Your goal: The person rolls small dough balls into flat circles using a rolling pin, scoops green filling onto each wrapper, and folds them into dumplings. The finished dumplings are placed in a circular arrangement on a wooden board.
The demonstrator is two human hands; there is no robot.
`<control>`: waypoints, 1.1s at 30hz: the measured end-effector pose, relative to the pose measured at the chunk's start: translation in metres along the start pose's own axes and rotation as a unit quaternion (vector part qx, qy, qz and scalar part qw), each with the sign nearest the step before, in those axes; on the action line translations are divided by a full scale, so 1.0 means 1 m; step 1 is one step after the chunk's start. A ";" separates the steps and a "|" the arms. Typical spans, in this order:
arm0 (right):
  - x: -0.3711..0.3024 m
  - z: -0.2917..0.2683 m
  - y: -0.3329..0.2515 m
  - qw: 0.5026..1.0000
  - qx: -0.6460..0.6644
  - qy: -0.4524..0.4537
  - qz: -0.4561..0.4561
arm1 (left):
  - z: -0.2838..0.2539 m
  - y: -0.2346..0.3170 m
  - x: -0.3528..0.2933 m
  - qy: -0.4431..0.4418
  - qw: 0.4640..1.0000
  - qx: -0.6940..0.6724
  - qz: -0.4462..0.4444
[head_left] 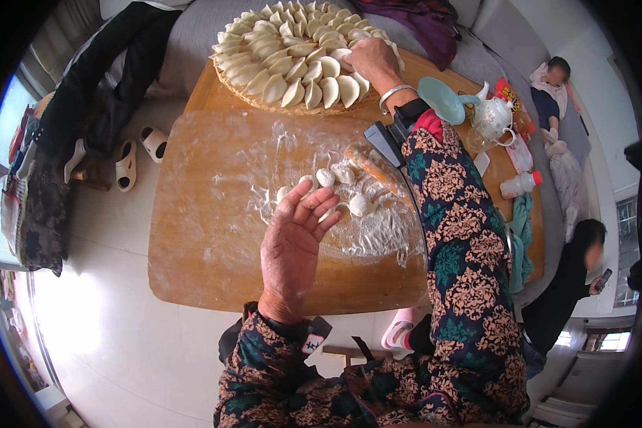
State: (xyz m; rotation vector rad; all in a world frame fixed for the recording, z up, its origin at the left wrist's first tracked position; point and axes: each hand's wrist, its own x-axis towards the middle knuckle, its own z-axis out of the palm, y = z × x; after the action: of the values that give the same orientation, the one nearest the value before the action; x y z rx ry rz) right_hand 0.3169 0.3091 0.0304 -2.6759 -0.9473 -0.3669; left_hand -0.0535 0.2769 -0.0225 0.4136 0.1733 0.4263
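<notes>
My right hand [374,60] reaches to the far side of the table, over a round woven tray [225,77] covered with rings of dumplings [292,68]. Its bent fingers close on a pale dumpling [342,58] at the tray's right part; the fingertips are partly hidden. Nearer to me, my left hand [292,246] hovers palm up above the floured table, fingers apart and nothing in it. Just beyond it lie several small dough pieces [359,205]. A flour-dusted rolling pin [376,171] rests to their right, partly behind my right sleeve.
Along the wooden table's [192,235] right side stand a pale teal bowl [439,100], a patterned teapot [493,116], a red packet [515,105], a red-capped bottle [521,185] and a teal cloth [522,242]. Two people are at the right. Slippers [126,165] lie on the left floor.
</notes>
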 end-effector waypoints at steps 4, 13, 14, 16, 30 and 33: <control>0.007 0.025 0.008 0.995 -0.052 0.009 -0.085 | -0.004 0.011 0.002 0.012 1.000 0.006 0.010; -0.066 -0.050 -0.016 0.980 0.117 0.077 -0.143 | -0.013 0.039 -0.001 0.013 0.993 0.018 0.113; -0.086 -0.061 -0.023 0.961 0.169 0.110 -0.189 | -0.011 0.041 -0.001 0.008 0.991 0.022 0.128; -0.133 -0.075 -0.029 0.920 0.320 -0.201 -0.103 | -0.006 0.044 -0.002 0.032 0.990 0.016 0.138; -0.275 0.064 -0.046 0.987 0.106 -0.060 -0.102 | -0.015 0.019 -0.027 0.143 0.920 0.327 0.164; -0.304 0.047 -0.057 0.972 0.176 -0.048 -0.151 | -0.024 0.008 -0.024 0.125 0.904 0.394 0.111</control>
State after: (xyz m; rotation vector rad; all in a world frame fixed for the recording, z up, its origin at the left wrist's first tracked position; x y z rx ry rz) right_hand 0.0577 0.1940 -0.1024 -2.2491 -1.3168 -0.1155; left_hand -0.0838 0.2815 -0.0386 1.1864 0.5613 0.6292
